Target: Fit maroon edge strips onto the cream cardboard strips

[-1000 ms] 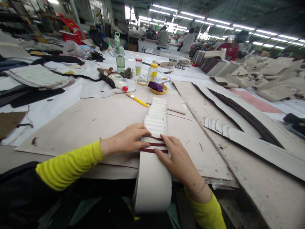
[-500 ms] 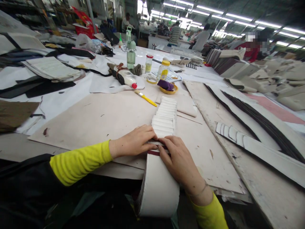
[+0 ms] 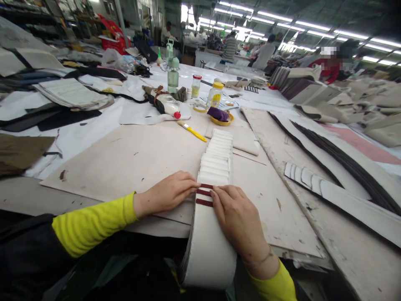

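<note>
A stack of long white strips [image 3: 211, 246] hangs over the table's near edge, its upper part fanned into overlapping layers [image 3: 216, 161]. Dark red bands [image 3: 204, 202] cross the front strip. At the left edge of the strips is my left hand [image 3: 169, 191], fingers pressed together, fingertips at the top band. My right hand [image 3: 239, 221] lies on the strips' right side, its fingers bent together beside the bands. What either set of fingertips pinches is too small to make out.
Beyond the strips lie a yellow brush [image 3: 192, 131], a yellow dish [image 3: 222, 118] with purple cloth, jars [image 3: 215, 95] and a green bottle [image 3: 173, 77]. More white strips [image 3: 332, 188] lie right. People are in the background.
My left hand has drawn slightly left and my right hand slightly right, so the hands are farther apart. The red bands between them now show more fully.
</note>
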`<state>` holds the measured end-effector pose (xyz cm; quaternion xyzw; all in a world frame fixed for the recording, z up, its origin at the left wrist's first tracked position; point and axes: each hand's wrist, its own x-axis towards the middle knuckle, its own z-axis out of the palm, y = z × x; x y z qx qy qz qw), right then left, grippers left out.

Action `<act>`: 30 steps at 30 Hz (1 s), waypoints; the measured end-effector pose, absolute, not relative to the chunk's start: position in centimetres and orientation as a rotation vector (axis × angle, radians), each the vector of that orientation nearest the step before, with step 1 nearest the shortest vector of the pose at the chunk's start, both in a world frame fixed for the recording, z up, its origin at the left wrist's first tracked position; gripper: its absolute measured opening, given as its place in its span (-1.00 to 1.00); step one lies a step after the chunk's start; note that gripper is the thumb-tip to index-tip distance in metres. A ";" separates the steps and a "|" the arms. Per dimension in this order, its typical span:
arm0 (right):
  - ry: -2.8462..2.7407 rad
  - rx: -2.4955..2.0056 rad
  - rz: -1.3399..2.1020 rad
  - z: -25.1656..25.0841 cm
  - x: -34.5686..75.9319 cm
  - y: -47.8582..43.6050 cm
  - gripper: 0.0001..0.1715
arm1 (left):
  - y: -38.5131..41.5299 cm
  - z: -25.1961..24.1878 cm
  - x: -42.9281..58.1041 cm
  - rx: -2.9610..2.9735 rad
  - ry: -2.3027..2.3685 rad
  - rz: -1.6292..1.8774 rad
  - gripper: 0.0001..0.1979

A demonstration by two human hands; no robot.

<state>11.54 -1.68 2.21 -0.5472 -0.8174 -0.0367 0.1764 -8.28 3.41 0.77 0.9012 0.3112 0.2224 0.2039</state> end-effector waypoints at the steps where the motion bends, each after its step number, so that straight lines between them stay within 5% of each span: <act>1: -2.316 -1.542 -0.104 2.2 11.5 -1.7 -0.70 | 3.9 1.0 -8.3 2.439 0.917 0.596 -0.76; 9: -2.303 -1.523 -0.122 2.2 11.6 -1.8 -0.66 | 8.4 1.5 -6.3 1.798 1.282 0.343 -0.65; 17: -2.325 -1.527 -0.042 2.6 12.1 -2.0 -0.64 | 7.9 3.9 -4.4 2.116 1.137 0.444 -0.75; 30: -2.126 -1.439 0.036 1.0 12.7 -2.5 -0.67 | 9.5 5.4 -0.4 2.347 0.940 -0.032 -0.53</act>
